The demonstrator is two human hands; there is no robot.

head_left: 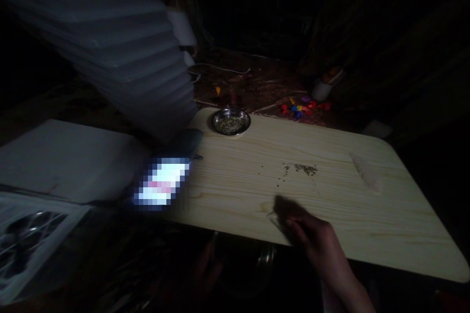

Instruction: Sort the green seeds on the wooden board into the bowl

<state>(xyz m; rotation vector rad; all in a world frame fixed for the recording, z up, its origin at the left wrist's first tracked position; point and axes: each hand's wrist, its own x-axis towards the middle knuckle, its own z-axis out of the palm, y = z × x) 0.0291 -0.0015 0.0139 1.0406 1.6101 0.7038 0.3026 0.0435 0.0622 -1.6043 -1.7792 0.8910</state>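
Note:
The scene is very dark. My right hand (308, 232) rests at the near edge of a pale wooden table (367, 215), its fingers smeared by motion and pointed toward the tabletop. A small scatter of greenish seeds or herb bits (303, 168) lies on the wood just beyond it. A round metal dish (231, 121) holding more of the same stuff stands at the table's far left corner. My left hand (207, 266) shows only as a dim shape below the table edge, close to a faint metal bowl (262, 257). I cannot make out its fingers.
A lit phone screen (163, 181) glows at the table's left edge. A stack of white ribbed trays (121, 44) leans at the upper left, above a flat white slab (62, 156). Colourful small toys (303, 106) and a white cup (323, 89) lie on the floor beyond.

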